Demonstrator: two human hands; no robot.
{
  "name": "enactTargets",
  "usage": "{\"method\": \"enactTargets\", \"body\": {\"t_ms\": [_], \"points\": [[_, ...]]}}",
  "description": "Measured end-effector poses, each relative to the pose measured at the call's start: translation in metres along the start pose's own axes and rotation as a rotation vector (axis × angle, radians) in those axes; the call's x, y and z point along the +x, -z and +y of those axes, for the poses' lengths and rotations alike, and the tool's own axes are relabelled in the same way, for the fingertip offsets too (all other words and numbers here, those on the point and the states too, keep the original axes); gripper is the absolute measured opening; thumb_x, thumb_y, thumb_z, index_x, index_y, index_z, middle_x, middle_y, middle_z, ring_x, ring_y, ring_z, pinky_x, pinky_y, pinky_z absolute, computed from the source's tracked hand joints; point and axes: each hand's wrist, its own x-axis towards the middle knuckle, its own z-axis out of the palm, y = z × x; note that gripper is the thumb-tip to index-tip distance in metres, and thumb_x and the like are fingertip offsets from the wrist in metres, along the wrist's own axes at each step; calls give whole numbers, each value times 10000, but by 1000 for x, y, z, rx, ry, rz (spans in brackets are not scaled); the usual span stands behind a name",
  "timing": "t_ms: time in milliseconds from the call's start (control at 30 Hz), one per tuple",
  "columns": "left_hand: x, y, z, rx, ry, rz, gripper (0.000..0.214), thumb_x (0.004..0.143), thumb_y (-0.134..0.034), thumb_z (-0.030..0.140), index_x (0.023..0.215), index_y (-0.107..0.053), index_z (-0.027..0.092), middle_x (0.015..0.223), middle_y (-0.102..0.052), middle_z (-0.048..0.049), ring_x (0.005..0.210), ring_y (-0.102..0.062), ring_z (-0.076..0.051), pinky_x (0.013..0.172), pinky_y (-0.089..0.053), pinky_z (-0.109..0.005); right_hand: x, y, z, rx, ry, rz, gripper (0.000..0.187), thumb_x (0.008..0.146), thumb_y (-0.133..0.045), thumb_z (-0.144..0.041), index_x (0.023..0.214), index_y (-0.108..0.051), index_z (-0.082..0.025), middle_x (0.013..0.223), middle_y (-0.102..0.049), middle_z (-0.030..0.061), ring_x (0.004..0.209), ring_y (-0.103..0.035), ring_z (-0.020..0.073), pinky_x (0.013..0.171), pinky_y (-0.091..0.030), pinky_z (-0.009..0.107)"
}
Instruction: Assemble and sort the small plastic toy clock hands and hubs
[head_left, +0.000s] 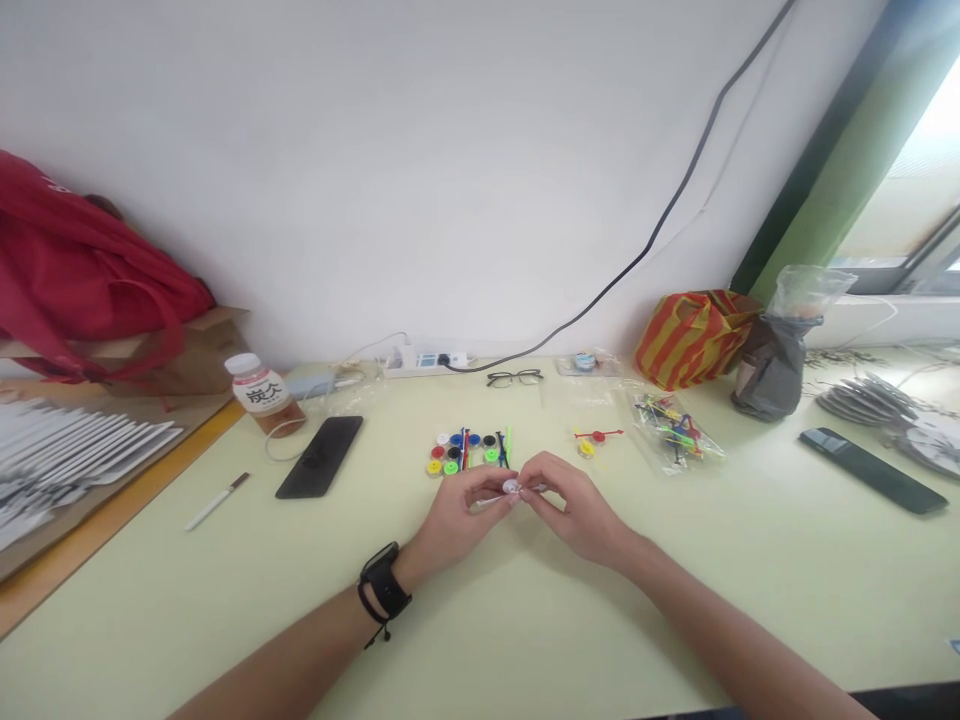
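Note:
My left hand (459,515) and my right hand (571,505) meet over the middle of the pale green table (525,620). Both pinch a small white disc with a thin white stick (511,489) between their fingertips. A black watch sits on my left wrist. Just beyond the hands lies a cluster of small coloured discs and sticks (469,452). A red stick with red and yellow discs (594,440) lies to the right of it.
A black phone (320,456), a white pen (217,501) and a drink bottle (262,394) lie at the left. Glasses (514,377) and a power strip (426,360) sit by the wall. A clear bag of coloured parts (675,432), a striped bag (694,335) and another phone (871,469) are at the right.

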Motion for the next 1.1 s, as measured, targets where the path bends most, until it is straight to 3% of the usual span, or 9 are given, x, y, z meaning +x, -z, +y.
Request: {"method": "enactTargets", "body": {"t_ms": [200,500,800,1000,1100], "points": [[-1,0,-4,62,-44,-4,250,941,-693,350,1126,-743,188,1085,-774,-98,1007,-738,-244,944,-609,-399,0,2,0,-118,88,-5,121,1041,-485,-264,1042,-605,-251,982,-644,72,917,-645,206,818,-573,360],[-4,4,-1,172,-100,39,207,924,-709,317,1079,-759,190,1032,-777,-91,954,-730,-237,896,-605,-385,-2,4,-1,-148,-9,-99,117,1040,-476,-260,1040,-594,-251,983,-713,44,874,-665,190,802,-548,329],[-5,4,9,163,-111,41,132,906,-722,297,948,-755,176,918,-776,-70,857,-719,-215,816,-594,-346,-1,7,-11,-19,-73,-109,156,1037,-512,-372,1002,-592,-243,870,-677,25,762,-616,168,633,-506,269],[-3,3,10,-61,-56,-46,182,947,-694,312,1070,-742,187,1099,-752,-103,1037,-713,-241,946,-583,-388,1,10,-3,-12,-96,-35,154,1019,-545,-381,1013,-610,-242,872,-651,21,762,-598,167,649,-509,277],[-1,5,9,-163,-2,-66,164,944,-707,327,1002,-760,182,1162,-744,-117,1127,-694,-260,1011,-561,-410,1,13,2,-17,-127,-9,148,1001,-572,-363,1084,-614,-247,877,-639,22,796,-611,175,666,-521,284]]}}
